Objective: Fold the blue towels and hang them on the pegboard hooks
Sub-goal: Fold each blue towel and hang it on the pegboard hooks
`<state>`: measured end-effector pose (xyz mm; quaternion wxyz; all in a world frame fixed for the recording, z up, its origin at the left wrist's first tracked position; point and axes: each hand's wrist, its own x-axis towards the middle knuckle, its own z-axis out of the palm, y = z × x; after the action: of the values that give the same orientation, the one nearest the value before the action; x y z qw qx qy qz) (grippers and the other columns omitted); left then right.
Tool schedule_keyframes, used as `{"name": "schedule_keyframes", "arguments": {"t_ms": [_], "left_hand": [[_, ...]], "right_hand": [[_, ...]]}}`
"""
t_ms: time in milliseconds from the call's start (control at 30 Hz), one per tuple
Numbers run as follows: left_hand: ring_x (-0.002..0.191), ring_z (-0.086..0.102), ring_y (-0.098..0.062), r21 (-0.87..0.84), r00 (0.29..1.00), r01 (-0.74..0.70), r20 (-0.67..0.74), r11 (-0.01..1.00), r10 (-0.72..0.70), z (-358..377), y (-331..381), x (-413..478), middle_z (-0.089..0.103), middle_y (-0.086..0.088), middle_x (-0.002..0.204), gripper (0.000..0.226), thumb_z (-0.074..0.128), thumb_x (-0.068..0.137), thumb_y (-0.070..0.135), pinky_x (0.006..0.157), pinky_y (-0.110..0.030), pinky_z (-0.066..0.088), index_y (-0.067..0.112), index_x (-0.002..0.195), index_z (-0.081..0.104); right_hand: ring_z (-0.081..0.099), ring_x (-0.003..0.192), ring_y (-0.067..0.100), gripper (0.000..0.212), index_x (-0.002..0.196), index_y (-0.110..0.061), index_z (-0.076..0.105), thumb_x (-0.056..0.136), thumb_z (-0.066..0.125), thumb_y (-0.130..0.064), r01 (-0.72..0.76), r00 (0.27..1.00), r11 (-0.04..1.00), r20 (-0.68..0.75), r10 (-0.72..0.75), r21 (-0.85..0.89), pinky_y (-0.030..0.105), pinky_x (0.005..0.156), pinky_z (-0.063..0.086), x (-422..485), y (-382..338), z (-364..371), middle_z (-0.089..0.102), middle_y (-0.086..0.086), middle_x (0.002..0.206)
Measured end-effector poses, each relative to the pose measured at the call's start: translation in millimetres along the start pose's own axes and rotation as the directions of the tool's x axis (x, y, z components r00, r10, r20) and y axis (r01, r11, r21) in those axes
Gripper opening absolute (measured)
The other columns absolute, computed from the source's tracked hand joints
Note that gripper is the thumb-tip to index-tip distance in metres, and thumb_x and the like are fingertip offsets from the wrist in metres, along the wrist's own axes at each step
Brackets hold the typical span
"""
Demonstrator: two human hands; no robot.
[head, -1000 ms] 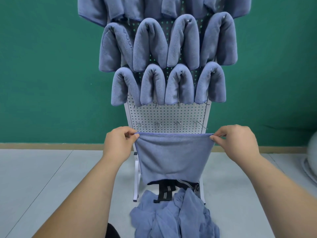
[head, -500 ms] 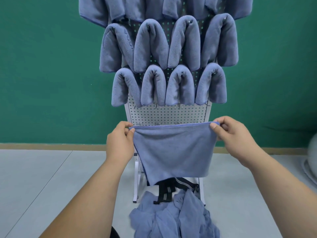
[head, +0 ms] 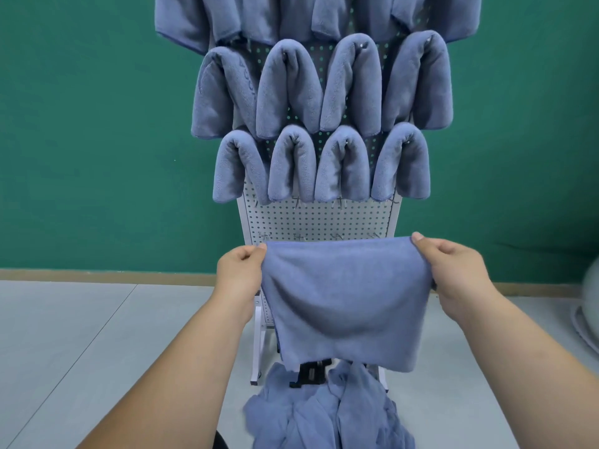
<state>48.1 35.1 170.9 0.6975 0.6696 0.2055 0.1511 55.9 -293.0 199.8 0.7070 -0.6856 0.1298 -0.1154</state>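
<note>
Both hands, left hand (head: 240,273) and right hand (head: 453,270), pinch the folded soft blue towel's (head: 346,303) top corners taut, probably to line it up with the bare metal hooks (head: 337,236) at twelve o'clock.

Both bare forearms reach forward, level and apart. The left hand (head: 240,273) and right hand (head: 453,270) each have fingers curled in a pinching grip.
</note>
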Motion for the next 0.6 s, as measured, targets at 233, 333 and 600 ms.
{"name": "schedule_keyframes", "arguments": {"t_ms": [233, 333, 600], "left_hand": [[0.07, 0.066, -0.022, 0.063, 0.989, 0.046, 0.135, 0.997, -0.055, 29.2, -8.4, -31.4, 0.076, -0.014, 0.083, 0.012, 0.078, 0.093, 0.018, 0.079, -0.043, 0.066, 0.01, 0.085, 0.076], [0.069, 0.071, -0.015, 0.112, 0.975, -0.004, 0.223, 0.994, -0.021, 45.2, -11.4, -52.6, 0.078, -0.005, 0.081, 0.007, 0.079, 0.093, 0.017, 0.074, -0.034, 0.063, 0.014, 0.089, 0.075], [0.085, 0.077, -0.018, 0.064, 0.957, -0.087, 0.283, 0.994, 0.065, 59.5, -16.5, -72.2, 0.08, -0.001, 0.086, 0.003, 0.078, 0.094, 0.016, 0.09, -0.039, 0.063, 0.019, 0.093, 0.079]], "right_hand": [[0.065, 0.06, 0.013, 0.011, 0.093, -0.004, 0.079, 0.095, 0.078, -0.015, -0.05, 0.991, 0.998, 0.125, 0.053, -0.023, 0.031, 0.069, 0.06, -20.1, 23.5, 41.8, 0.077, 0.004, 0.072], [0.07, 0.067, 0.009, 0.004, 0.093, -0.011, 0.079, 0.096, 0.076, -0.012, 0.065, 0.977, 0.996, 0.207, -0.051, -0.064, 0.02, 0.064, 0.056, -39.9, 28.9, 64.3, 0.08, -0.002, 0.079], [0.074, 0.081, -0.001, 0.007, 0.091, -0.027, 0.082, 0.092, 0.08, -0.02, 0.317, 0.939, 0.914, 0.221, -0.264, -0.251, 0.028, 0.082, 0.059, -60.0, 43.4, 85.5, 0.079, -0.019, 0.084]]}}
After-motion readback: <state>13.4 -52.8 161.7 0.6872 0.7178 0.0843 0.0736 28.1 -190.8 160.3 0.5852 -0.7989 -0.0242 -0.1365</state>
